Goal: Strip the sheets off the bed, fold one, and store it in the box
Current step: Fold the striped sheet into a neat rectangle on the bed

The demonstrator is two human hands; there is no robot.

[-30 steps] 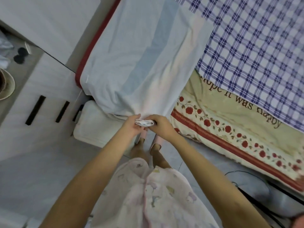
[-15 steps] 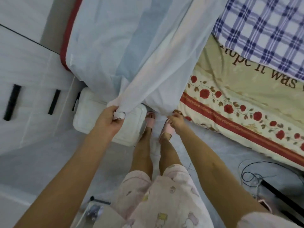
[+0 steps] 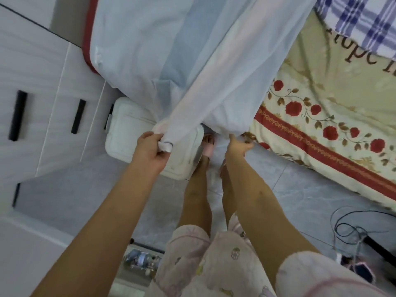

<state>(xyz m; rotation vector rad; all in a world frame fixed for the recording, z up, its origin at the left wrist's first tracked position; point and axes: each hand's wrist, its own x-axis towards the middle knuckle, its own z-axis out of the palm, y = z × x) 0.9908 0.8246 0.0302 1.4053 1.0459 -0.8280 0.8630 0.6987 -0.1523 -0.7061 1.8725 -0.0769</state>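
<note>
A pale blue and white sheet (image 3: 192, 61) hangs off the end of the bed toward me. My left hand (image 3: 151, 152) grips a bunched corner of it, pulled down and left over the white box (image 3: 126, 129) on the floor. Further right, my right hand (image 3: 236, 146) pinches the sheet's lower edge near the bed's corner. The sheet is stretched between both hands. Under it, the bed shows a cream floral sheet (image 3: 321, 116) with red roses and a blue checked sheet (image 3: 364, 22).
White drawers with black handles (image 3: 42, 103) stand left of the box. My feet in pink slippers (image 3: 207, 144) stand between box and bed. Black cables (image 3: 351, 228) lie on the grey tile floor at right, small clutter (image 3: 139, 260) near my legs.
My hands, together at one corner a second ago, have separated: the left pulled its corner down and left over the box, the right slid along the edge to the right. My view dropped lower.
</note>
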